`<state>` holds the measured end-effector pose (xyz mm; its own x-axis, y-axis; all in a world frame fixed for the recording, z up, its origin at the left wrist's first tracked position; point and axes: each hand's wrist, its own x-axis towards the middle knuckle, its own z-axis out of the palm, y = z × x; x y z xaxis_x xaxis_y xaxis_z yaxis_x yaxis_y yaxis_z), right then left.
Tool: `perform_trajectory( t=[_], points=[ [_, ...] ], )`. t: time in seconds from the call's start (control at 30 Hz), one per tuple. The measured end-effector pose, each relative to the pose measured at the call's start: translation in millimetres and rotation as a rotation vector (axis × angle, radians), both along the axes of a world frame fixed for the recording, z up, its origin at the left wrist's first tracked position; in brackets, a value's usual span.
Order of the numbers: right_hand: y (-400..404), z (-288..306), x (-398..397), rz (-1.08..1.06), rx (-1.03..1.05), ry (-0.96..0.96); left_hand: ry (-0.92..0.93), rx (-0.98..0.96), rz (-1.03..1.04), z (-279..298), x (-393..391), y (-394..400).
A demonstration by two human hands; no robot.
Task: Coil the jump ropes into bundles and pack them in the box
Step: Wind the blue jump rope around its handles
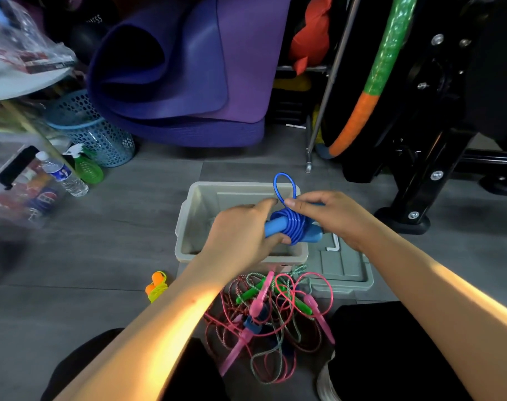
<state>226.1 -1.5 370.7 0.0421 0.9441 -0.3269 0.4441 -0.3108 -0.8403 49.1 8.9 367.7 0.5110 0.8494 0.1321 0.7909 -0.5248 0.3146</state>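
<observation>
the grey box (188, 224) sits open on the floor and looks bare inside, its lid (344, 270) lying just beside it, so nothing is packed yet as far as i can see. over it the left hand (240, 235) grasps the handles of the blue jump rope (292, 230), cord wound round them, while the right hand (330, 215) pinches the last loop, so this bundle seems nearly finished. left to do: the tangled pile of pink, green and red ropes (272, 316) between the knees; an orange-handled rope (156, 286) lies apart, seemingly coiled.
</observation>
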Motion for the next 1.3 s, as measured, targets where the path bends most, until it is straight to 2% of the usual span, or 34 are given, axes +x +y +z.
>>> perform_trajectory(
  t=[0.07,0.23,0.33,0.5,0.67,0.8,0.97,1.1,1.2,1.3],
  points=[
    [-1,0,1,0.001,0.031,-0.014,-0.074,-0.172,0.037,-1,-2,0],
    [-1,2,-1,0.079,0.248,-0.221,-0.35,-0.724,0.149,3,-8,8],
    [-4,3,-4,0.149,0.33,-0.234,-0.595,-0.892,0.24,10,-13,13],
    [-8,2,-9,0.245,0.416,-0.246,-0.597,-0.896,0.21,12,-16,17],
    [-14,10,-10,0.231,0.498,-0.168,-0.73,-0.875,0.164,10,-20,19],
    [-16,12,-8,0.224,0.55,-0.146,-0.843,-1.065,0.22,15,-18,15],
    [-17,12,-6,0.207,0.571,-0.083,-0.9,-1.256,0.333,14,-13,17],
    [-14,10,-7,0.233,0.576,-0.087,-1.177,-1.443,0.519,12,-5,15],
    [-13,8,-9,0.203,0.545,-0.062,-1.282,-1.393,0.583,12,0,13],
    [-12,7,-18,0.104,0.473,-0.054,-1.31,-1.107,0.665,11,3,13]
  ],
)
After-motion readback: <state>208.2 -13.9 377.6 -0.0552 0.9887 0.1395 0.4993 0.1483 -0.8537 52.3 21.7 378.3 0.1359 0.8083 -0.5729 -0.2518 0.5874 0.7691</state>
